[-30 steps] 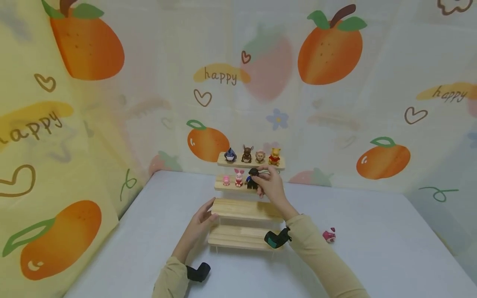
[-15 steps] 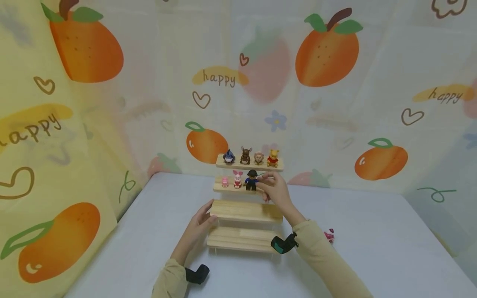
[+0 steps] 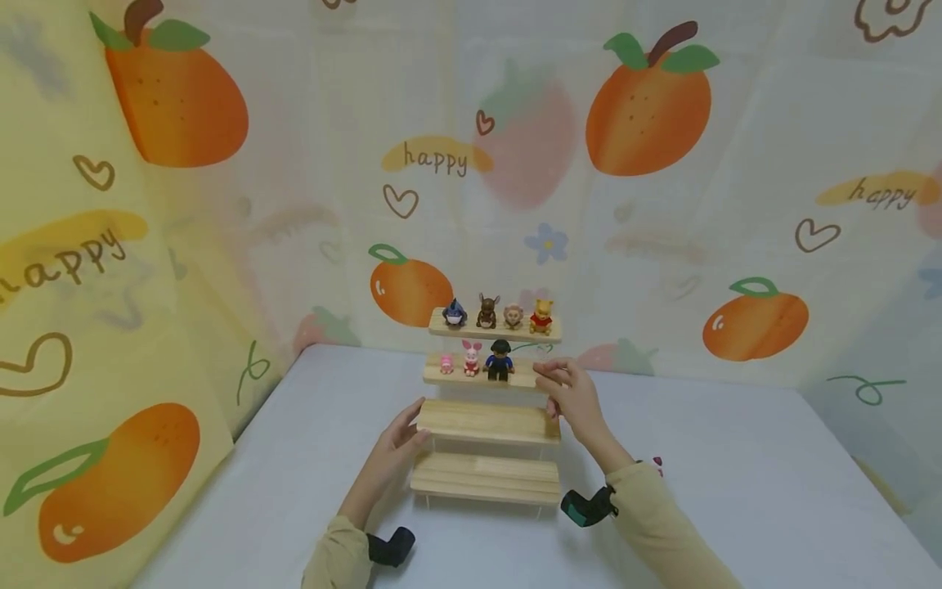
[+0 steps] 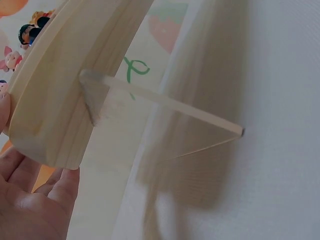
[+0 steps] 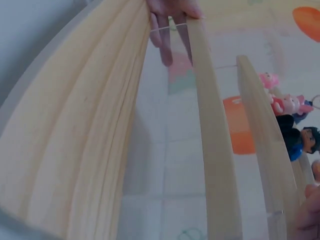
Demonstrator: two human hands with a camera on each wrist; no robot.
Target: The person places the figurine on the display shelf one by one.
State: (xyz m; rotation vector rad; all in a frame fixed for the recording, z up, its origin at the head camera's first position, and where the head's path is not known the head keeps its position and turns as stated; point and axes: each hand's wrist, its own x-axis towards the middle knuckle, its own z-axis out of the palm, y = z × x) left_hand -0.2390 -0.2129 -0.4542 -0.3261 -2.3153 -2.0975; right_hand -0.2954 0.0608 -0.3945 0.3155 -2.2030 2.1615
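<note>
Head view: the blue figure [image 3: 500, 360] stands upright on the second shelf [image 3: 478, 377] — facing the person. The right hand [image 3: 572, 394] hovers just beside it, grip released; the left hand [image 3: 397, 446] rests flat-fingered against the third shelf [image 3: 487, 420].

Left wrist view: the open palm [image 4: 30, 205] touches that shelf's end.

A pink toy [image 3: 657, 465] lies on the grey table [image 3: 736, 491] at four o'clock. A fruit-printed curtain [image 3: 648, 106] hangs from nine through twelve to three o'clock, with "happy" lettering.
</note>
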